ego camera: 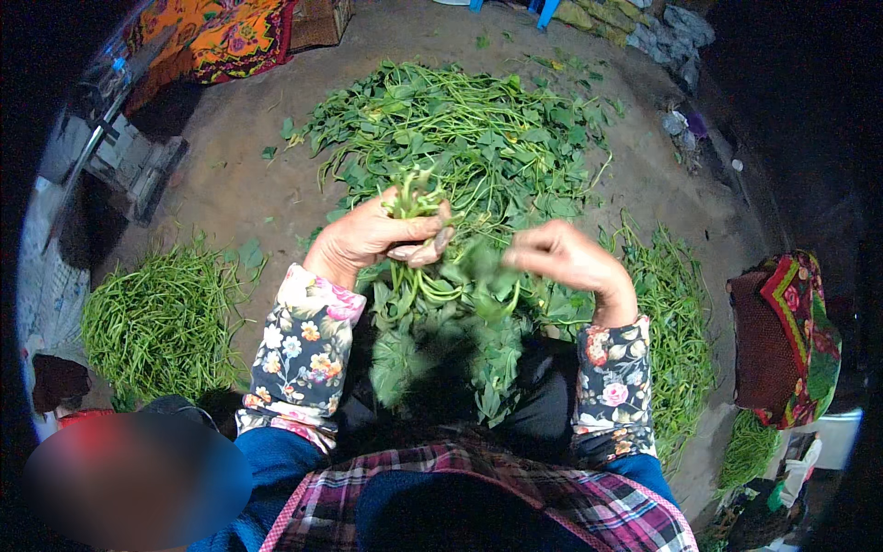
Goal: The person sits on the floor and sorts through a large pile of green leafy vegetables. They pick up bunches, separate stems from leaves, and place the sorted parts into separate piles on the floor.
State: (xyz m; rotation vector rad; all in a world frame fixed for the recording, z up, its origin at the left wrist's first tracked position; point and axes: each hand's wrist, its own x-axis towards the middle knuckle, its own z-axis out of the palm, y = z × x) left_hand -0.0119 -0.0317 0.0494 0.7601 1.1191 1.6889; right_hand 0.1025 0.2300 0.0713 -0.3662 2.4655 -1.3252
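Observation:
My left hand (383,234) is closed around a bunch of leafy green stems (417,196). The cut ends stick up above the fist, and the leaves (403,359) hang below it over my dark-clothed lap. To its right, my right hand (569,259) is blurred, its fingertips at a blurred green leaf (490,269). Whether the fingers grip that leaf is not plain. A wide heap of leafy green vines (455,131) lies on the floor just beyond both hands.
A pile of thin green stems (162,321) lies on the floor (234,138) at left, and another green heap (666,345) at right. A patterned cloth-covered object (786,338) stands far right. Behind are an orange patterned cloth (234,34) and stacked sacks (662,34). A person's blurred head (138,483) is lower left.

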